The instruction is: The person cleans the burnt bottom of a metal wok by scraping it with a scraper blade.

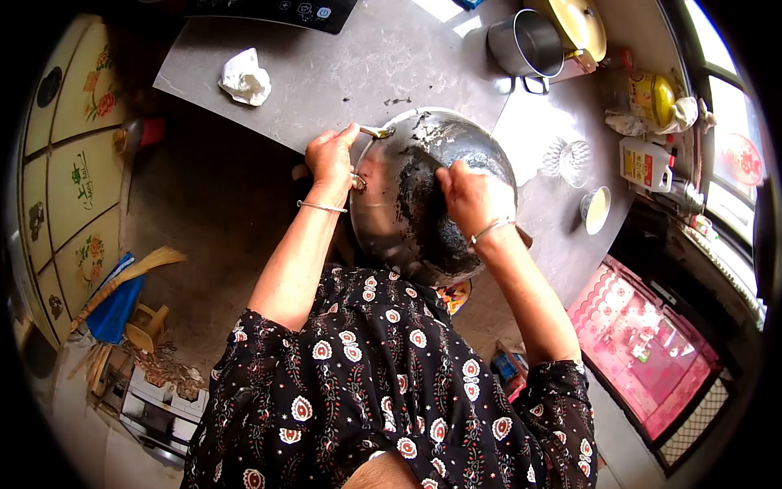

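Note:
A large round metal pan (379,212) leans tilted at the table's near edge, its soot-blackened underside facing up. My left hand (330,159) is closed around the side handle (376,131) at the pan's left rim. Over the pan's right half, my right hand (476,196) is closed on a knife; its broad dark blade (419,169) lies against the sooty surface. The brown end of the knife's handle (525,237) sticks out below my right wrist. Black flakes (397,101) lie on the table just beyond the pan.
On the grey table (326,81) are a crumpled white cloth or tissue (244,77), a steel pot (525,45), a clear glass dish (567,160) and a small bowl (596,210). A white jug (645,165) stands by the window. A broom (142,269) is at lower left.

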Demonstrator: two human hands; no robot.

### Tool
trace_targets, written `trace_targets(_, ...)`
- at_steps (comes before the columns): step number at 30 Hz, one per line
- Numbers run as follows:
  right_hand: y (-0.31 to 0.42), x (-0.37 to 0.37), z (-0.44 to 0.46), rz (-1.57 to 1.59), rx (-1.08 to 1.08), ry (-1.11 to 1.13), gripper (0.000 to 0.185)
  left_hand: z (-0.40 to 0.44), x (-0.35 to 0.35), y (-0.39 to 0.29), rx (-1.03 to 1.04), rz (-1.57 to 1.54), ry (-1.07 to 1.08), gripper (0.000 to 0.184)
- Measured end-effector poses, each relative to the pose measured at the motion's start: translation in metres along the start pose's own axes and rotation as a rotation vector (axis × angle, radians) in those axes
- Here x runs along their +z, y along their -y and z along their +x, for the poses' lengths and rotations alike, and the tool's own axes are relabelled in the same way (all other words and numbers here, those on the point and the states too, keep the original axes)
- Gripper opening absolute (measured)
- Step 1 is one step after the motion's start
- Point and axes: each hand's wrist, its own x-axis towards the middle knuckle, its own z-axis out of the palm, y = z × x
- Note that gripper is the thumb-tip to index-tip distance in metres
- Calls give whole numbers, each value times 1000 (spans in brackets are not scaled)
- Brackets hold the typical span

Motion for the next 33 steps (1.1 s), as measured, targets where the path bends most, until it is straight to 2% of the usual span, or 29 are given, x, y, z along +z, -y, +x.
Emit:
trace_targets(2,-5,-3,9,-5,10,-28,36,-3,-1,1,-5,1,0,40)
trace_targets(7,25,1,-25,12,-103,138,34,-6,1,-5,-13,-4,-1,42)
trace_targets(12,3,1,6,-32,-58,-83,34,2,0,6,21,-23,12,42)
trace_targets(15,16,-3,-3,-52,-61,51,32,-5,2,-1,-2,-21,9,41)
trace_targets(17,27,-7,-20,-51,-144,165,32,-7,0,-4,-12,-28,-1,41)
trace_targets(21,22,-9,-4,-91,-72,90,32,0,4,4,12,-56,4,41)
trace_targets(33,20,-1,-21,-98,-172,48,30,-7,0,0,-31,-73,34,38)
